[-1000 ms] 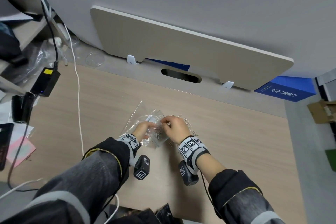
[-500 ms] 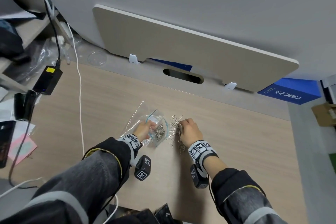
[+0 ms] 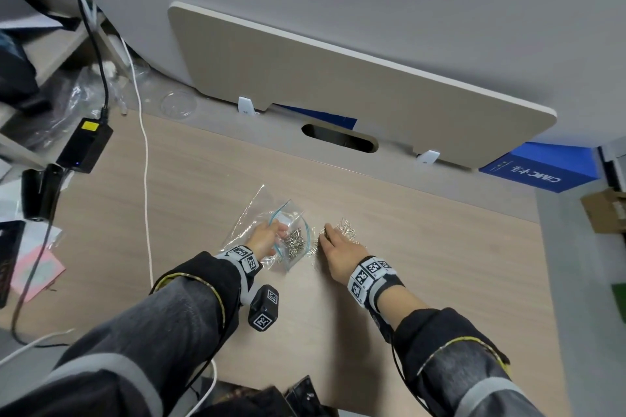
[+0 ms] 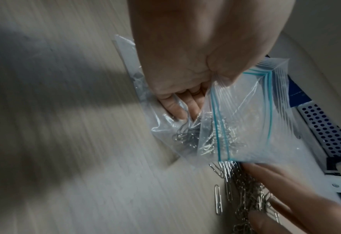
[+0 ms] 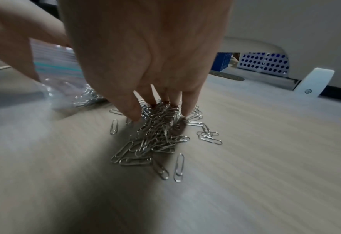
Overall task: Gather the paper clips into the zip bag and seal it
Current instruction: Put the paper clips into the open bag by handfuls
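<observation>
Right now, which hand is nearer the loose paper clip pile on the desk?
Right. The right hand has its fingertips in the loose paper clip pile; the left hand is off to the side, holding the zip bag open.

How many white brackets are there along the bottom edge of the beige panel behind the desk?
2. The left bracket sits left of the oval cutout; the right bracket sits right of it. Others may be hidden behind the panel.

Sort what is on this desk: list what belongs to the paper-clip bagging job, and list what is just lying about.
Belongs to the job:
zip bag, held open by the left hand
loose paper clips on the desk, under the right hand

Just lying about:
black power adapter
white cable
blue box
pink notepad
</observation>
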